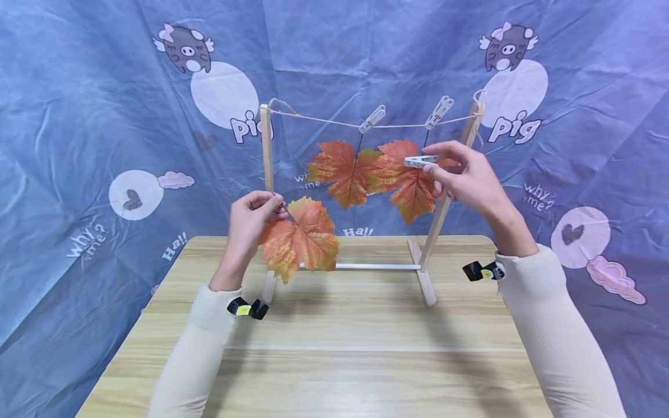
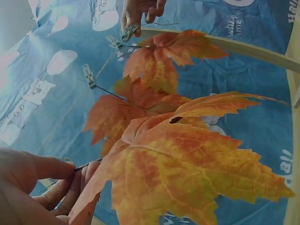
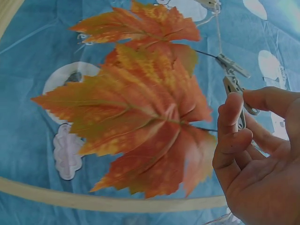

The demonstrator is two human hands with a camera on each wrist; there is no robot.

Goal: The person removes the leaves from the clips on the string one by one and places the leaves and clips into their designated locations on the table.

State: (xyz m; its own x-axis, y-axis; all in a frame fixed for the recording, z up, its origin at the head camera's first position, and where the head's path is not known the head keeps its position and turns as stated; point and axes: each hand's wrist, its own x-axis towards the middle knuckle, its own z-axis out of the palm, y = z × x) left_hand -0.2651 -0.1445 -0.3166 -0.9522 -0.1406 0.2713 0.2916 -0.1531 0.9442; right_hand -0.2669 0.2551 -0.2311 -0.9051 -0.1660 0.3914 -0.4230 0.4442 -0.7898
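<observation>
My left hand (image 1: 254, 219) pinches the dark stem of an orange maple leaf (image 1: 302, 237) between thumb and fingers, in front of the rack's left post. In the left wrist view that leaf (image 2: 173, 164) fills the foreground. My right hand (image 1: 467, 177) pinches a pale clothespin (image 1: 420, 161) between thumb and index finger, in front of the right hanging leaf. Two more leaves, a left one (image 1: 346, 174) and a right one (image 1: 405, 188), hang by their stems from clothespins, one on the left (image 1: 372, 119) and one on the right (image 1: 439, 112), clipped to the string (image 1: 329, 121).
The string runs between the left wooden post (image 1: 266, 151) and the right wooden post (image 1: 441, 220). A white crossbar (image 1: 376, 266) joins them low down. The rack stands on a wood-grain table (image 1: 366, 377), with a blue patterned cloth (image 1: 334, 46) behind it.
</observation>
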